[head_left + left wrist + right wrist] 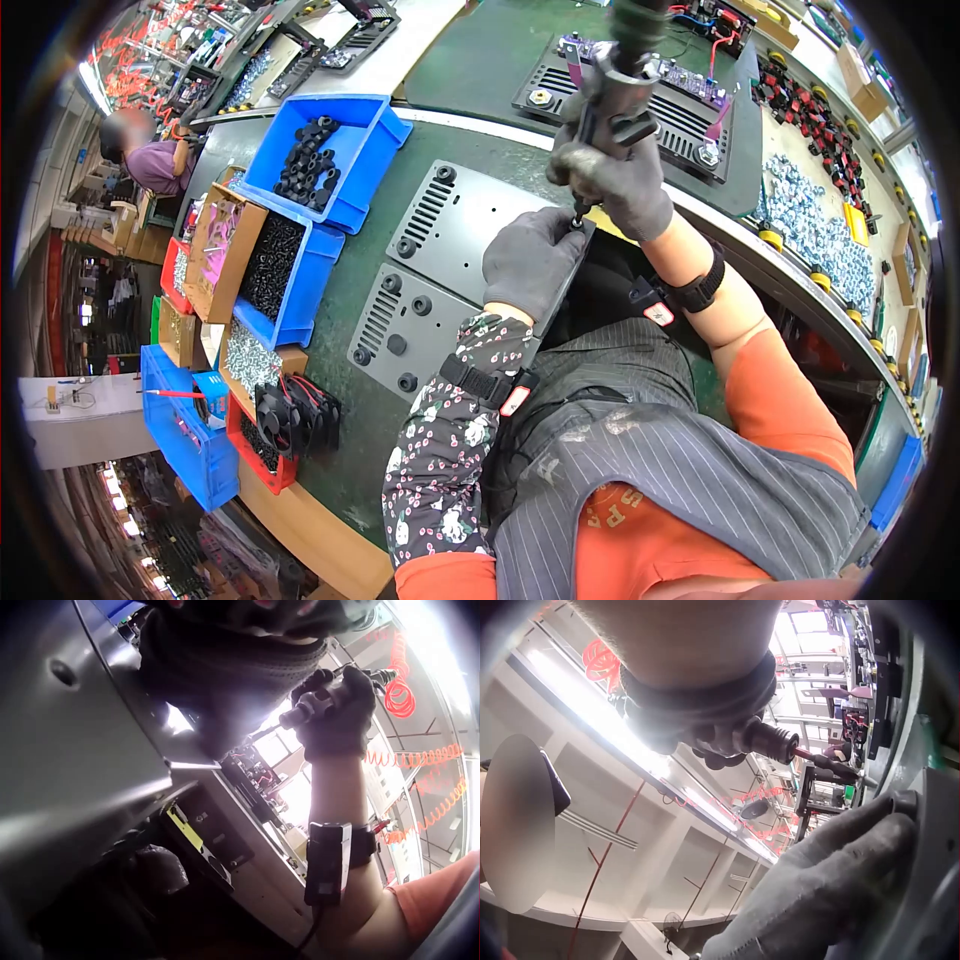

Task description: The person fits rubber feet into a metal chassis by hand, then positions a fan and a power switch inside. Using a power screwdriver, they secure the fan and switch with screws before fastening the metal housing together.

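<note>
In the head view my gloved right hand [620,180] grips a power screwdriver [615,100] upright, its bit pointing down at the near corner of a grey slotted metal plate [470,235]. My gloved left hand [530,262] lies over that plate. Its fingertips pinch a small black rubber foot [906,801] at the corner, right under the bit. The right wrist view shows the screwdriver bit [829,763] slanting toward those fingertips. A second grey plate [375,325] lies alongside, with several black feet on it.
Blue bins hold black rubber feet [308,165] and small black parts [272,265]. Black fans [298,412] stand beside a red bin [262,440]. Beyond the bench edge, a slotted plate with circuit boards [550,85] lies near loose silver hardware [815,225]. Another person [155,165] sits far left.
</note>
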The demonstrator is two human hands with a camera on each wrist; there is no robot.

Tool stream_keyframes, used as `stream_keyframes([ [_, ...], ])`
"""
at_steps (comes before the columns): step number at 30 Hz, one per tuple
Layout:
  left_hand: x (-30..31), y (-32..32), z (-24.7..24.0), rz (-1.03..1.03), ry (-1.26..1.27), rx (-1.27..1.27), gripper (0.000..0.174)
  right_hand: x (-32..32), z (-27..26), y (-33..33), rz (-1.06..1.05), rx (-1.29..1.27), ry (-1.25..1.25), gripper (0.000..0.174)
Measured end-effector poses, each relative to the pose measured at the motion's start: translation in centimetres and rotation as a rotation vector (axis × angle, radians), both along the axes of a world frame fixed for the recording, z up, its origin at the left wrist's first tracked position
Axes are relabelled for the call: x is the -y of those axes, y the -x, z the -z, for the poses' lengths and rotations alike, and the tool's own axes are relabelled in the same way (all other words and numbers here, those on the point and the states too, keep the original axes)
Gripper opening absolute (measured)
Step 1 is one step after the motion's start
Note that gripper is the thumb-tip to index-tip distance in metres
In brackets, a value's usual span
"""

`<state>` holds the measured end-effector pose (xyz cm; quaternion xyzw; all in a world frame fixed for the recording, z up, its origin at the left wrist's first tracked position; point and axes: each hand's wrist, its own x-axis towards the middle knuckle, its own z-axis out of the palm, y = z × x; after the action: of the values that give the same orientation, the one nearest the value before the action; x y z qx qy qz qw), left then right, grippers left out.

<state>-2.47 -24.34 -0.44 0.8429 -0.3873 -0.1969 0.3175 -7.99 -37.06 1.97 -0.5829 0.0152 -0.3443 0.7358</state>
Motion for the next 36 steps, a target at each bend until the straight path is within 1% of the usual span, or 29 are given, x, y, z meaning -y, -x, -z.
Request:
stream_keyframes([
  [2, -0.1, -0.2, 0.1, -0.016, -0.039, -0.032, 0.032, -0.3, -0.2, -0.2, -0.115, -0.075, -0.031, 0.042],
  [4, -0.1, -0.4, 0.6, 0.011, -0.063, 0.058, 0.031, -0.3, 0.9, -0.8, -0.111, -0.121, 0.070, 0.041],
  [8, -0.4, -0.8, 0.8, 0.010, -0.035, 0.035, 0.029, -0.5, 0.3, -0.9, -0.145, -0.140, 0.060, 0.040],
  [10, -0.5, -1.3, 1.0, 0.048, 0.047, -0.083, 0.033, -0.3, 0.4, -0.8, -0.221, -0.137, -0.040, 0.041],
  [11, -0.7, -1.4, 0.9, 0.040, 0.051, -0.076, 0.033, -0.3, 0.5, -0.7, -0.242, -0.140, -0.061, 0.041],
  [13, -1.5, -2.0, 0.0, -0.221, 0.067, -0.433, 0.041, 0.2, 0.8, -0.9, -0.278, -0.153, -0.044, 0.042],
  [14, -2.9, -2.2, -0.7, -0.200, 0.167, -0.765, 0.044, 0.4, 1.0, -1.1, -0.302, -0.173, -0.029, 0.044],
  [16, -5.5, -1.3, -1.2, -0.335, 0.487, -1.200, 0.042, -0.2, 1.0, -1.5, -0.220, -0.147, -0.007, 0.044],
  [17, -7.2, -1.0, -1.8, -0.330, 0.533, -1.275, 0.040, -0.2, 0.7, -1.5, -0.201, -0.205, 0.006, 0.043],
  [18, -9.0, -0.5, -1.9, -0.342, 0.533, -1.260, 0.040, -0.1, 0.5, -1.5, -0.179, -0.263, 0.023, 0.043],
  [20, -12.1, 0.1, -1.2, -0.343, 0.554, -1.337, 0.037, -0.6, 0.8, -2.0, -0.110, -0.234, 0.022, 0.043],
  [22, -14.8, 1.1, 0.0, -0.349, 0.580, -1.328, 0.035, -1.1, 1.3, -2.4, -0.056, -0.127, 0.026, 0.038],
  [23, -15.7, 1.4, 0.6, -0.352, 0.603, -1.330, 0.034, -1.3, 1.1, -2.5, -0.057, -0.127, 0.028, 0.038],
  [24, -16.4, 1.5, 1.2, -0.352, 0.605, -1.334, 0.034, -1.6, 0.8, -2.6, -0.041, -0.122, 0.036, 0.039],
  [26, -17.6, 2.0, 2.2, -0.504, 0.671, -1.320, 0.032, -1.9, 1.0, -2.5, -0.026, -0.130, 0.045, 0.040],
  [28, -17.9, 2.3, 1.8, -0.495, 0.729, -1.336, 0.033, -1.3, 1.7, -2.6, -0.017, -0.134, 0.155, 0.040],
  [29, -17.8, 2.5, 1.4, -0.521, 0.803, -1.402, 0.033, -1.0, 2.1, -2.7, -0.016, -0.083, 0.143, 0.037],
  [30, -17.7, 2.6, 1.1, -0.547, 0.880, -1.469, 0.032, -1.2, 1.7, -2.5, -0.021, -0.091, 0.157, 0.037],
  [32, -18.1, 2.7, 1.5, -0.516, 0.915, -1.446, 0.032, -2.0, 0.4, -1.5, 0.009, 0.074, 0.086, 0.035],
  [33, -18.3, 2.9, 1.7, -0.487, 0.931, -1.412, 0.032, -3.4, -0.9, -0.8, -0.019, 0.123, -0.007, 0.034],
  [36, -18.0, 3.5, 2.4, -0.468, 0.972, -1.431, 0.030, -6.2, -2.8, 0.7, -0.234, 0.214, -0.219, 0.040],
])
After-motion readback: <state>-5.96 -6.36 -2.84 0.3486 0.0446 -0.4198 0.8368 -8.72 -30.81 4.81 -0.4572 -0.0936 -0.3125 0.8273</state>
